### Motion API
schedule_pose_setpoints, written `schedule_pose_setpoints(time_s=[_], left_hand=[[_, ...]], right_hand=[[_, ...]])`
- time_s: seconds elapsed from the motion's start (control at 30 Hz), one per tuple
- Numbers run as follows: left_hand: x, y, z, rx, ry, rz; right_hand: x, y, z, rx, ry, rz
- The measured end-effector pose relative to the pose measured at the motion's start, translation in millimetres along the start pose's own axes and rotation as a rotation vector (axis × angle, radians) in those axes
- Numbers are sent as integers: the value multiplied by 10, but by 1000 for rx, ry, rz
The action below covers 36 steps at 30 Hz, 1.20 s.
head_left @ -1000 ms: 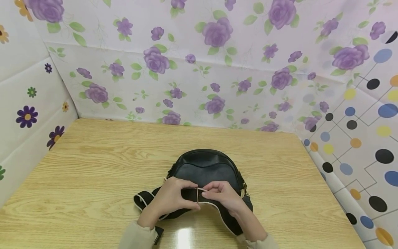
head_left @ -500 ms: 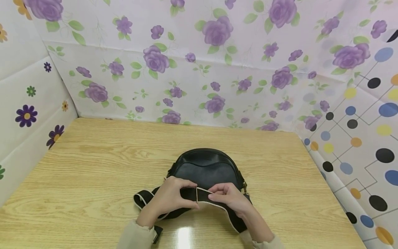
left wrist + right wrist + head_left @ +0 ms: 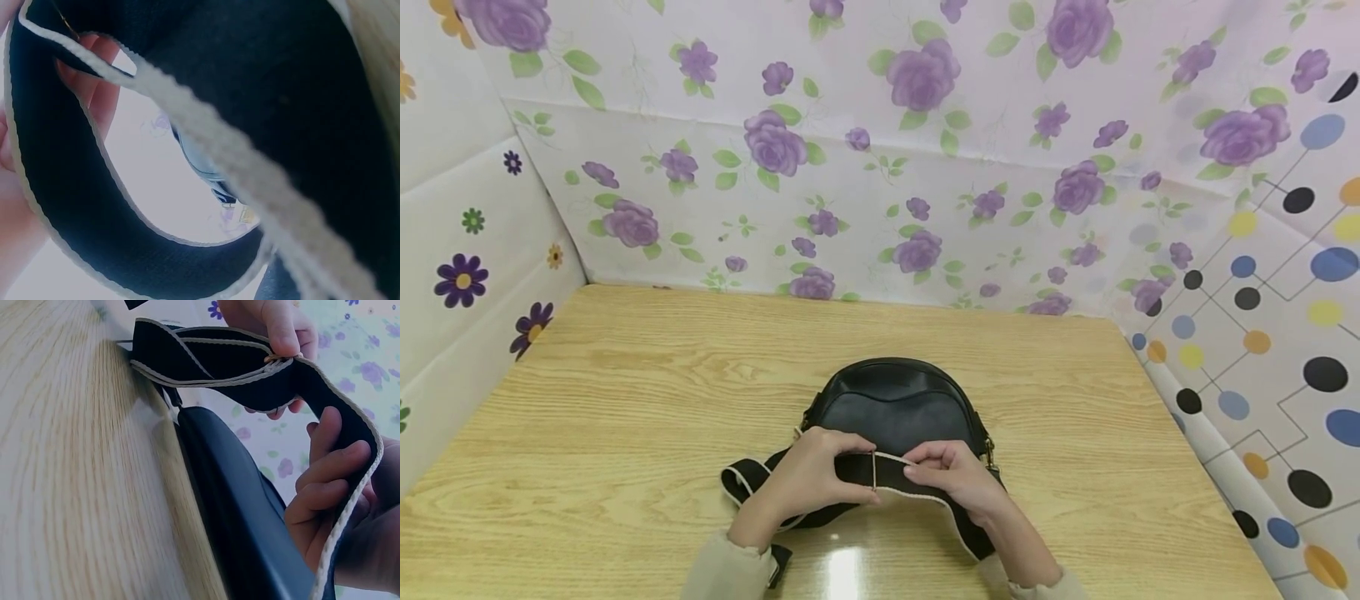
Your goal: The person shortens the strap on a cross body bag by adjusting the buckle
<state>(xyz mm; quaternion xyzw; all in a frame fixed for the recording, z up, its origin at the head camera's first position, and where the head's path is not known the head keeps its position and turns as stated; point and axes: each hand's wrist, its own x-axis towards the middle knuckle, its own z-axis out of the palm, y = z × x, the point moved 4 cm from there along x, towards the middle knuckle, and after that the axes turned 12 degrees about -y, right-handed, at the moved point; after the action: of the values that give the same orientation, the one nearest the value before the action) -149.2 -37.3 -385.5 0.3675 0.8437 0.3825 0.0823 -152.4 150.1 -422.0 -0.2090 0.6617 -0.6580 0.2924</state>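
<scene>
A black half-round handbag (image 3: 887,412) lies on the wooden table in the head view. In front of it, my left hand (image 3: 808,471) grips the slider buckle (image 3: 874,472) of its black strap (image 3: 895,477) with pale edging. Thumb and fingers pinch the thin metal bar from below and above. Just to the right, my right hand (image 3: 958,479) pinches the strap between thumb and fingers. The right wrist view shows this strap (image 3: 262,387) looped and doubled beyond the buckle, raised off the table. A strap loop (image 3: 69,181) fills much of the left wrist view.
The wooden table (image 3: 662,400) spreads around the bag. A small black piece with metal (image 3: 781,565) lies beside the left sleeve. Gold-toned hardware (image 3: 990,454) sits at the bag's right side. Patterned sheets (image 3: 842,208) stand behind and on both sides.
My right hand has slid slightly to the right along the strap, away from the buckle, then stays there. The left hand and the bag hold nearly the same place.
</scene>
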Motion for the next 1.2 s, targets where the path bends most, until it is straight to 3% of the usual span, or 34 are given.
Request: schedule_pose_setpoints(time_s=[0.27,0.73,1.2], left_hand=[[9,7,0,1,-28,-8],[15,9,12,8,-29,13],[29,62,19,38,-1,55]], right_hand=[[5,-35,10,-9,57,-9],[50,-39,42,8,86,-11],[141,-54,145,33,53,-49]])
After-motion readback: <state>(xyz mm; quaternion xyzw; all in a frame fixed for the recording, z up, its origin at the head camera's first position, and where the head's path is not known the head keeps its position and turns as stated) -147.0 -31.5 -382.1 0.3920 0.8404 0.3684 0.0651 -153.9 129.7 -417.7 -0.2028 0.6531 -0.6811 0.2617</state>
